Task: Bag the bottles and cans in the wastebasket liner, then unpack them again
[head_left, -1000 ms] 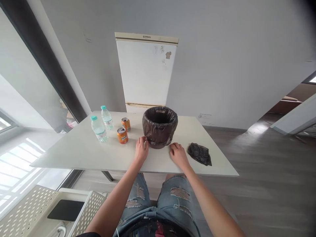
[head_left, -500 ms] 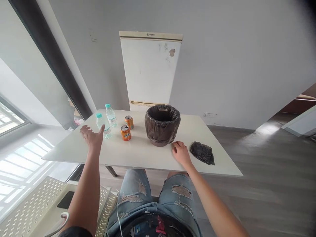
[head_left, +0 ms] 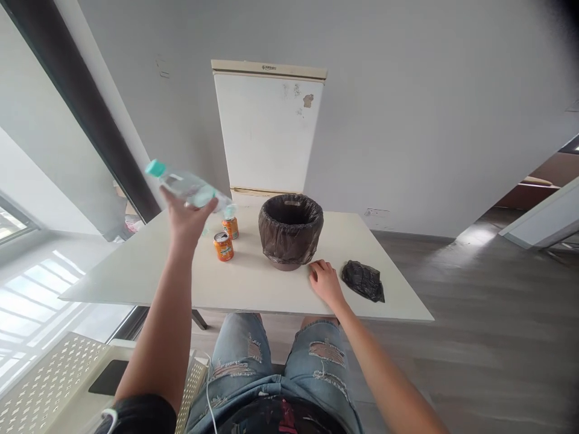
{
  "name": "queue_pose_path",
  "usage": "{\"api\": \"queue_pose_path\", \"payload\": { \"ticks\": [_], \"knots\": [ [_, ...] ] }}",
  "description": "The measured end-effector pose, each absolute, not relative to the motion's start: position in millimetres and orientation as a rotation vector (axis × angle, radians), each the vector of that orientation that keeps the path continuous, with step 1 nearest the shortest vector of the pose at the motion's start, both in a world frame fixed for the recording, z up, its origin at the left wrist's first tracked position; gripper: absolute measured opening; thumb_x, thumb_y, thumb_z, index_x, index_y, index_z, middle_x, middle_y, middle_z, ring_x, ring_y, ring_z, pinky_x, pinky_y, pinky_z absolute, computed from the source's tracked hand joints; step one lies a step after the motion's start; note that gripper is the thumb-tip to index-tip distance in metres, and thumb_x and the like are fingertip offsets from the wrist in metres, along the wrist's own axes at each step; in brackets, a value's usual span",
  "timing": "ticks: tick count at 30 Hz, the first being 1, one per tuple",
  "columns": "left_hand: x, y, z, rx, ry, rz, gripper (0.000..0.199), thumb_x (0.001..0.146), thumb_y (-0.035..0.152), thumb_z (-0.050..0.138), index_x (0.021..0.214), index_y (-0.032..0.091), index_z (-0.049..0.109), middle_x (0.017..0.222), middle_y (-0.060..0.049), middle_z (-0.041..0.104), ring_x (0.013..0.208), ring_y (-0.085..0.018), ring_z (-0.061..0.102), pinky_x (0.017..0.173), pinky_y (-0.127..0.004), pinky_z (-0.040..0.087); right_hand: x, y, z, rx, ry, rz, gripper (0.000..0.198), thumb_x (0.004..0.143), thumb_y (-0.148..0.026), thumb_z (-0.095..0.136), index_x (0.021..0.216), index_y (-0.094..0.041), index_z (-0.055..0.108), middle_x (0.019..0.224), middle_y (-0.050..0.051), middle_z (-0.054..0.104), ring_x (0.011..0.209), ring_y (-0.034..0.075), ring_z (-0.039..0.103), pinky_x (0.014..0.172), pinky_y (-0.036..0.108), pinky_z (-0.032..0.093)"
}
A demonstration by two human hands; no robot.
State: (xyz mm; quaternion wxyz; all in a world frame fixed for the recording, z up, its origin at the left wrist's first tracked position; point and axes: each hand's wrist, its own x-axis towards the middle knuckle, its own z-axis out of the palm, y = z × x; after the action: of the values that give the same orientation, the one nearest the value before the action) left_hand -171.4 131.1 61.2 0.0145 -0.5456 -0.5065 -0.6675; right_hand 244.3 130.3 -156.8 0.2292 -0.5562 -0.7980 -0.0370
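Note:
My left hand (head_left: 186, 220) grips a clear plastic water bottle (head_left: 192, 188) with a teal cap, held above the table and tilted, cap toward the upper left. Behind that hand the second bottle is almost wholly hidden. Two orange soda cans stand close by: a nearer can (head_left: 223, 247) and a farther can (head_left: 230, 227), partly overlapped in view by the bottle's base. Resting on the table, my right hand (head_left: 326, 282) is open with loosely bent fingers and holds nothing. It lies just right of the foot of a trash bin (head_left: 289, 244) lined with a dark plastic bag.
A crumpled black plastic bag (head_left: 363, 281) lies on the white table (head_left: 266, 292), right of my right hand. Beyond the table stands a white refrigerator (head_left: 266, 132). A cream perforated rack (head_left: 49, 380) with a dark flat object (head_left: 108, 377) is at lower left.
My left hand has closed around a bottle and lifted it off the table, tilting it. My right hand stays by the bin. The view has shifted slightly.

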Motion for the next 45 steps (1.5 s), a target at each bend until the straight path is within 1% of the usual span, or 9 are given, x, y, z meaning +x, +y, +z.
{"api": "queue_pose_path", "payload": {
  "ticks": [4, 11, 19, 23, 28, 34, 37, 40, 45],
  "knots": [
    [-90.7, 138.1, 113.7, -2.17, -1.447, -2.263, 0.086, 0.075, 0.057, 0.089, 0.142, 0.027, 0.044, 0.13, -0.01, 0.064, 0.12, -0.031, 0.071, 0.096, -0.05, 0.062, 244.9, 129.7, -156.9, -1.492, -2.195, -0.082, 0.028, 0.1, -0.012, 0.049, 0.119, -0.02, 0.068, 0.122, 0.012, 0.067, 0.11, 0.027, 0.061, 0.088, 0.038, 0.048],
    [-6.9, 161.0, 128.8, -2.471, -1.476, -2.34, 0.068, 0.072, 0.04, 0.091, 0.128, 0.024, 0.055, 0.13, -0.014, 0.068, 0.112, -0.029, 0.072, 0.094, -0.045, 0.062, 244.5, 129.8, -157.5, -1.485, -2.173, -0.051, 0.027, 0.098, -0.011, 0.052, 0.117, -0.02, 0.069, 0.122, 0.011, 0.068, 0.111, 0.027, 0.062, 0.091, 0.039, 0.048],
    [3.3, 158.0, 114.9, -2.581, -1.902, -1.605, 0.032, 0.08, 0.043, 0.081, 0.1, 0.021, 0.07, 0.104, -0.007, 0.077, 0.099, -0.026, 0.073, 0.092, -0.042, 0.058, 244.4, 129.6, -156.5, -1.502, -2.171, -0.054, 0.027, 0.097, -0.01, 0.054, 0.117, -0.019, 0.07, 0.122, 0.011, 0.068, 0.111, 0.027, 0.061, 0.09, 0.038, 0.048],
    [3.3, 161.3, 107.2, -2.518, -1.941, -1.341, 0.012, 0.084, 0.033, 0.073, 0.081, 0.021, 0.073, 0.089, -0.006, 0.078, 0.092, -0.026, 0.072, 0.09, -0.04, 0.057, 244.7, 129.6, -157.0, -1.497, -2.175, -0.046, 0.027, 0.097, -0.01, 0.053, 0.116, -0.019, 0.07, 0.121, 0.011, 0.068, 0.11, 0.026, 0.061, 0.091, 0.038, 0.048],
    [-9.9, 162.6, 104.3, -2.361, -1.857, -1.52, 0.008, 0.089, 0.025, 0.065, 0.09, 0.022, 0.073, 0.095, -0.005, 0.078, 0.091, -0.022, 0.072, 0.089, -0.036, 0.057, 245.0, 129.8, -157.3, -1.496, -2.173, -0.033, 0.027, 0.097, -0.011, 0.052, 0.116, -0.019, 0.069, 0.122, 0.011, 0.067, 0.112, 0.027, 0.06, 0.092, 0.039, 0.048],
    [-110.6, 171.3, 91.3, -1.497, -1.818, -1.758, 0.009, 0.091, 0.021, 0.063, 0.098, 0.022, 0.067, 0.106, -0.006, 0.068, 0.095, -0.021, 0.067, 0.1, -0.041, 0.053, 245.1, 129.4, -155.9, -1.487, -2.179, -0.018, 0.028, 0.099, -0.013, 0.049, 0.117, -0.02, 0.069, 0.122, 0.013, 0.067, 0.11, 0.027, 0.061, 0.091, 0.039, 0.048],
    [-182.3, 180.5, 75.9, -1.105, -1.901, -1.717, 0.02, 0.089, 0.021, 0.068, 0.108, 0.018, 0.065, 0.117, -0.009, 0.061, 0.107, -0.024, 0.062, 0.11, -0.048, 0.046, 245.7, 129.1, -155.5, -1.488, -2.184, -0.012, 0.028, 0.099, -0.013, 0.049, 0.117, -0.019, 0.069, 0.122, 0.012, 0.067, 0.11, 0.028, 0.061, 0.091, 0.039, 0.048],
    [-238.0, 190.1, 63.1, -0.97, -2.008, -1.698, 0.024, 0.095, 0.019, 0.059, 0.117, 0.011, 0.062, 0.12, -0.01, 0.059, 0.114, -0.024, 0.06, 0.112, -0.048, 0.043, 246.0, 129.3, -155.9, -1.501, -2.185, -0.03, 0.028, 0.099, -0.012, 0.05, 0.118, -0.018, 0.069, 0.121, 0.012, 0.067, 0.109, 0.028, 0.06, 0.09, 0.039, 0.047],
    [-270.2, 215.7, 48.5, -1.376, -2.275, -1.431, 0.05, 0.095, 0.033, 0.064, 0.141, 0.015, 0.056, 0.15, -0.017, 0.051, 0.145, -0.035, 0.047, 0.122, -0.051, 0.035, 245.7, 129.6, -156.6, -1.519, -2.192, -0.027, 0.029, 0.097, -0.012, 0.052, 0.12, -0.018, 0.069, 0.122, 0.012, 0.067, 0.111, 0.028, 0.059, 0.09, 0.039, 0.047]
  ]
}}
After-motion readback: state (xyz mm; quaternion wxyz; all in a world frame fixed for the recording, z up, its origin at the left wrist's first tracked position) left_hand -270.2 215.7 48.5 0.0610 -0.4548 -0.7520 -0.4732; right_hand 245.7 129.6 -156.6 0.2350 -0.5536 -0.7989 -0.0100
